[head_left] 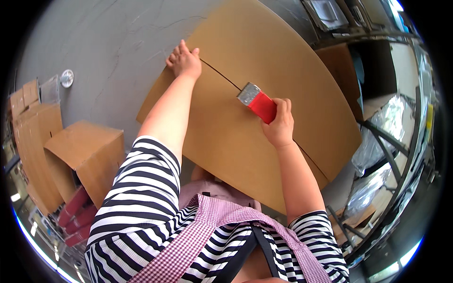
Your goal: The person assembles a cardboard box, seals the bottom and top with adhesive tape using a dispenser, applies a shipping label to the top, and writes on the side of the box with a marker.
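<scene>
A large brown cardboard box [222,127] lies before me, its two top flaps meeting along a dark slanting seam. My right hand [279,123] is closed around a red tape dispenser [262,106] with a toothed metal cutting edge, which is over the seam near the middle of the box. Any tape on the seam is too faint to make out. At the far left end of the seam, my left hand [185,62] rests on the box's edge, its fingers bent over the rim and pressed against the cardboard.
On the left stand an open carton [89,146] and taller cartons [37,146], with dark red pieces [75,217] below. A round white object [67,78] is on the grey floor [113,52]. To the right, a metal rack [384,139] holds clear plastic wrap [384,125] beside a dark open box [373,68].
</scene>
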